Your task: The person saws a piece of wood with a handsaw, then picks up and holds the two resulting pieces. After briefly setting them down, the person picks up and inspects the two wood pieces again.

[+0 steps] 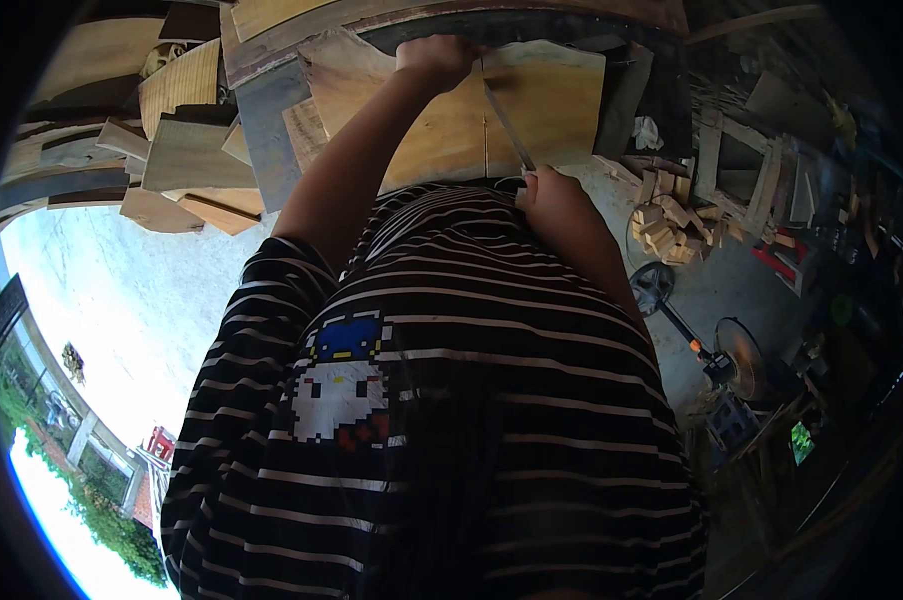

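Observation:
A light wooden board (551, 100) lies across a dark bench surface, with a dark line running down its middle from the far edge to the near edge. My left hand (436, 62) is closed at the board's far edge, left of that line; what its fingers hold, if anything, is hidden. Close to my body at the near edge, my right hand (554, 198) is wrapped round the end of a long thin blade-like tool (511, 130). The tool slants up and to the left over the board, its far tip near the line.
Wooden offcuts (186, 155) are piled at the left of the bench. On the floor at the right are a heap of small wood blocks (666, 228), a standing fan (736, 360) and a wooden frame (741, 170). A crumpled white item (647, 132) lies right of the board.

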A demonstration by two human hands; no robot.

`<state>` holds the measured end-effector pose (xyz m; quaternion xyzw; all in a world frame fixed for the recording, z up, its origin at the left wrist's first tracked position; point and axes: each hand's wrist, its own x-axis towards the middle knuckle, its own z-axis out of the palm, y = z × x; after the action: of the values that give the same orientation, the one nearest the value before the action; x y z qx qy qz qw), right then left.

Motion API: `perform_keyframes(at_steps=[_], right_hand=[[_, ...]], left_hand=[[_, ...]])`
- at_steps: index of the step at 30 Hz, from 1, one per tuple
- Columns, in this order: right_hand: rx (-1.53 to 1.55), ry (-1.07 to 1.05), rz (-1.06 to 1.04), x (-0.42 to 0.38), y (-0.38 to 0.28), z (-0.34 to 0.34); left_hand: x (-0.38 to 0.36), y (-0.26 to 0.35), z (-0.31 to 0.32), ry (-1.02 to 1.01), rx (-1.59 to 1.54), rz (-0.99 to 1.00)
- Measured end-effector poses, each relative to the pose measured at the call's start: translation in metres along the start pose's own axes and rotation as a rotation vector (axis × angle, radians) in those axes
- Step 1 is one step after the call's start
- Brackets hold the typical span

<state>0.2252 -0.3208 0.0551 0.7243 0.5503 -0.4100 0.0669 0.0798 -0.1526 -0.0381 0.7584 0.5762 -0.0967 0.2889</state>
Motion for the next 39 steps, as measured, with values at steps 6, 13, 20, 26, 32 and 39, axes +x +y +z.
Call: perform_keyframes(at_steps=[6, 13, 20, 26, 32, 39], right_hand=[[0.047, 0.097, -0.03, 0.037, 0.003, 0.022], [0.012, 0.045, -0.029, -0.009, -0.01, -0.018], [-0.016, 0.075, -0.077, 0.029, -0.013, 0.003], [-0.066, -0.007, -0.058, 0.019, -0.019, -0.017], [-0.093, -0.005, -0.039, 0.034, -0.008, -0.021], [-0.054, -0.052, -0.077, 0.043, -0.007, -0.019]], left_hand=[[-0.007, 0.002, -0.006, 0.004, -0.016, 0.044], [-0.025, -0.003, -0.024, 0.154, 0.017, 0.092], [-0.003, -0.037, -0.013, 0.224, -0.049, 0.041], [-0.009, -0.02, -0.02, 0.073, -0.025, 0.026], [0.008, -0.01, -0.005, 0.039, -0.015, 0.067], [0.021, -0.014, -0.008, 0.038, 0.025, 0.01]])
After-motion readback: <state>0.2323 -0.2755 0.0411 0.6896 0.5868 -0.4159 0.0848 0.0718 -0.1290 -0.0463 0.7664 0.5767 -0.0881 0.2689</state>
